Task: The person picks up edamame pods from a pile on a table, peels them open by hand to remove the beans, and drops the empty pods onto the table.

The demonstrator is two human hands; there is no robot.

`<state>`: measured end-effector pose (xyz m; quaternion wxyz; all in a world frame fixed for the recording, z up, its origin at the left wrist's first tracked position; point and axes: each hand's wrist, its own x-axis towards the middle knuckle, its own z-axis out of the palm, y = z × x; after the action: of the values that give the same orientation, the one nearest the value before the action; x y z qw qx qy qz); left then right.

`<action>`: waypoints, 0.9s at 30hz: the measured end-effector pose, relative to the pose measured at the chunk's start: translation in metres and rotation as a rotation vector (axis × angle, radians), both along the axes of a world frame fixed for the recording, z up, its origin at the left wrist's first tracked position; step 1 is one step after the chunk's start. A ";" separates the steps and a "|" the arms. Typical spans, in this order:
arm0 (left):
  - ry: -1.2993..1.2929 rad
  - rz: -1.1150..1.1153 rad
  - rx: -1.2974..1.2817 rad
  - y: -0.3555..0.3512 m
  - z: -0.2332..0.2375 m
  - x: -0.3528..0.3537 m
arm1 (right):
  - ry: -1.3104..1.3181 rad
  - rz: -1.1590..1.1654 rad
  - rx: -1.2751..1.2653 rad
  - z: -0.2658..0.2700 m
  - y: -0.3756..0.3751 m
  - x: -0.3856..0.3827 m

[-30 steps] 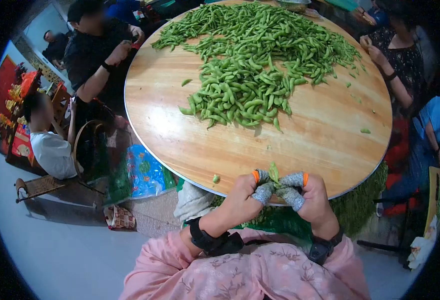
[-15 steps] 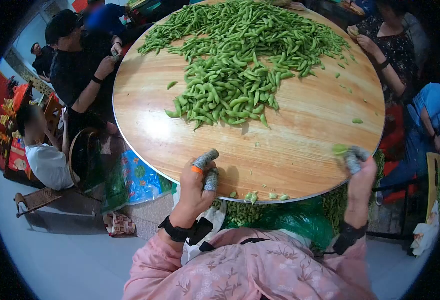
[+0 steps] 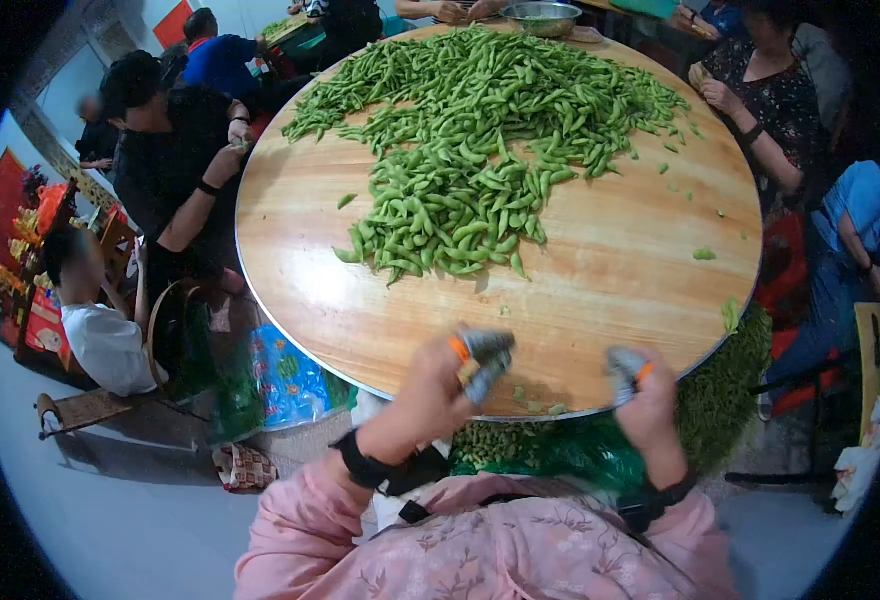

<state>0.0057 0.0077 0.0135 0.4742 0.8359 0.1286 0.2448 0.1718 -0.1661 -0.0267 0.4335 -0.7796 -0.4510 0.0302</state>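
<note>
My left hand is over the near edge of the round wooden table, its taped thumb and finger angled right. Motion smears those fingertips, and I cannot make out anything between them. To its right, my right hand is at the table's edge, with grey tape on its blurred fingers. Small shelled beans lie between the two hands. A big heap of green edamame pods covers the far middle of the table. One pale green pod is at the right rim.
Green plastic with shelled beans lies below the near rim. Pods or husks are piled beneath the right rim. People sit around the table, one in black at left. A metal bowl stands at the far side.
My right hand has moved left from the right rim and let go of a green pod, now at that rim. My left hand has shifted right. The view has tilted up slightly.
</note>
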 end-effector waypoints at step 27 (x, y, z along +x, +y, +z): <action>0.096 -0.124 -0.205 0.002 0.017 0.019 | 0.841 0.309 0.162 0.041 0.039 -0.024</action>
<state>0.0249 0.0094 0.0301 0.5646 0.8002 0.1235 0.1604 0.1479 -0.1270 0.0146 0.6290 -0.5866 -0.3479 0.3731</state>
